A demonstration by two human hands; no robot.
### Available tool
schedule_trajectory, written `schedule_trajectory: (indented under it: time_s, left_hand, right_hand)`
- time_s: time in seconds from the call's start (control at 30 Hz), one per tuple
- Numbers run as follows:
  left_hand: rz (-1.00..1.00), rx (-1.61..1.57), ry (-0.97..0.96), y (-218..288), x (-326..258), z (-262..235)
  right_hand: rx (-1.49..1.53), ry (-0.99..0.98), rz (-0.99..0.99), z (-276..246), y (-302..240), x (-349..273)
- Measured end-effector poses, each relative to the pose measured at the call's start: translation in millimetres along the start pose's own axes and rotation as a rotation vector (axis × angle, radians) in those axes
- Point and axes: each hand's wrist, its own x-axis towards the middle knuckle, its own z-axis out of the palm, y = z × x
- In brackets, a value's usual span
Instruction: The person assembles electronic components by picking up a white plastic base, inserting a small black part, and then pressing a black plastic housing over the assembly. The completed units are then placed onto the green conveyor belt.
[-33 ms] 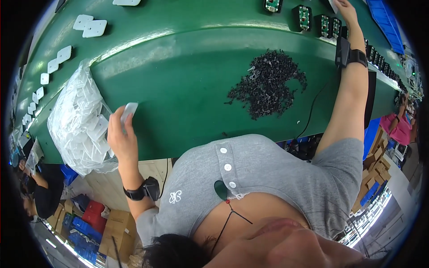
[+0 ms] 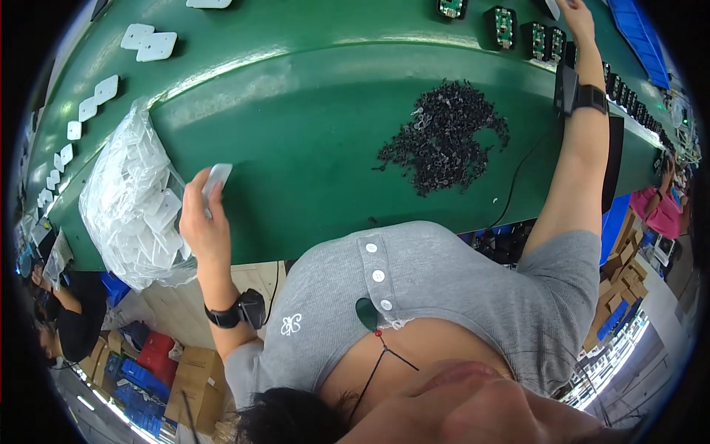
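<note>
My left hand (image 2: pixel 203 220) is closed on a small translucent white plastic piece (image 2: pixel 217 177), pinched between thumb and fingers just above the bench. Close beside it stands a clear plastic bag (image 2: pixel 133 211) full of similar pieces. My right arm reaches to the far right, where my right hand (image 2: pixel 579 22) is at the picture's upper edge. A white plate (image 2: pixel 552 9) shows at its fingertips and seems gripped, partly cut off by the edge. Near that hand are black housings with green circuit boards (image 2: pixel 538 41).
On the green bench (image 2: pixel 296 148) lies a heap of small black parts (image 2: pixel 447 137), with a thin black cable (image 2: pixel 512 192) to its right. White plates (image 2: pixel 157 46) lie along the far left. A blue tray (image 2: pixel 640 41) sits at the far right. Other people work at both sides.
My left hand has shifted slightly up and to the right, and the plastic piece in it stands a little more tilted. My right hand has barely moved.
</note>
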Motion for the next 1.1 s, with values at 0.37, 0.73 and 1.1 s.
schedule_trajectory:
  time_s: [0.37, 0.73, 1.1]
  left_hand:
    - [-0.138, -0.718, -0.259, 46.6, 19.2, 40.2]
    - [-0.086, -0.82, -0.304, 69.0, 11.5, 59.6]
    - [0.024, -0.844, -0.268, 76.1, 19.2, 65.9]
  right_hand:
    - [0.422, -0.468, -0.697, -46.7, -195.6, -246.1]
    - [0.339, -0.557, -0.839, -27.3, -228.9, -329.3]
    - [0.371, -0.616, -0.791, -27.2, -249.8, -314.4]
